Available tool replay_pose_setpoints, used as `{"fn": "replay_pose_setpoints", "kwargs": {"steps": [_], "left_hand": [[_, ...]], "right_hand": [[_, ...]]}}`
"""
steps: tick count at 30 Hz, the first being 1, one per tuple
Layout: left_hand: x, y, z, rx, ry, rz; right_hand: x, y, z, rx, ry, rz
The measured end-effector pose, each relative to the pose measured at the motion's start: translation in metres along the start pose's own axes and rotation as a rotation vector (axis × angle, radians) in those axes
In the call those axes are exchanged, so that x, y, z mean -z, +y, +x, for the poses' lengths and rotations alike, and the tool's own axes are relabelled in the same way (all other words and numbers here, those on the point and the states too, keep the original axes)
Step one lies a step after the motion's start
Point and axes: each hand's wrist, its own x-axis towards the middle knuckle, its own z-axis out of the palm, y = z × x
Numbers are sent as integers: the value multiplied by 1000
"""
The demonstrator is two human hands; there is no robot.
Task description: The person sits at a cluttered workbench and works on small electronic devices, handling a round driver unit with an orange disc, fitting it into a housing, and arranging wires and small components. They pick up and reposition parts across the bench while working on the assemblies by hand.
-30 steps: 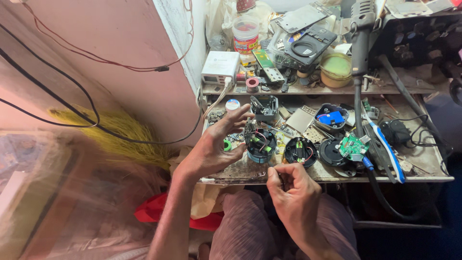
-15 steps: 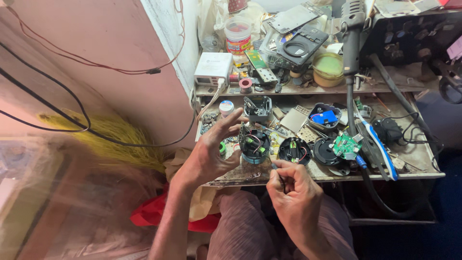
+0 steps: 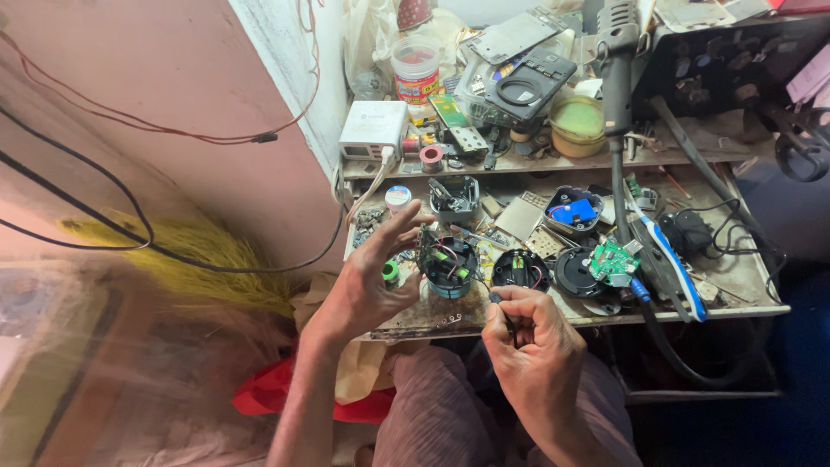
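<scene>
Step in hand, as judged: steadying an opened round device [image 3: 450,264] for work on its wiring. The left hand [image 3: 367,285] has its fingers spread open, tips touching the unit's dark circular shell, green circuit board exposed. The right hand [image 3: 532,342], just below a second round black housing [image 3: 520,270], has fingers closed around a thin metal tool [image 3: 506,316]. Next calls for fine tip placement. Worn, cluttered surface [image 3: 743,277].

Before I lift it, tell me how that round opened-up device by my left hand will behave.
The round opened device probably feels light, being a shallow shell. Its loose wires and exposed circuit board look fragile and may snag on the left hand. It sits flat on the cluttered workbench, so it seems unlikely to roll, though tilting it may spill loose parts.
</scene>
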Motion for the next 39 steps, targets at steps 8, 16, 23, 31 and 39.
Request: {"fn": "replay_pose_setpoints", "kwargs": {"steps": [8,16,23,31,39], "left_hand": [[-4,18,-2,-74,1,247],[-4,20,2,-133,-34,220],[-2,17,6,-36,-76,131],[-1,21,12,-41,-55,183],[-3,10,8,-9,-25,36]], "right_hand": [[2,1,1,-1,-8,-10],[2,-2,3,15,-19,-13],[4,0,1,-17,-21,-23],[9,-14,12,225,-68,-256],[2,-30,12,261,-115,-479]]}}
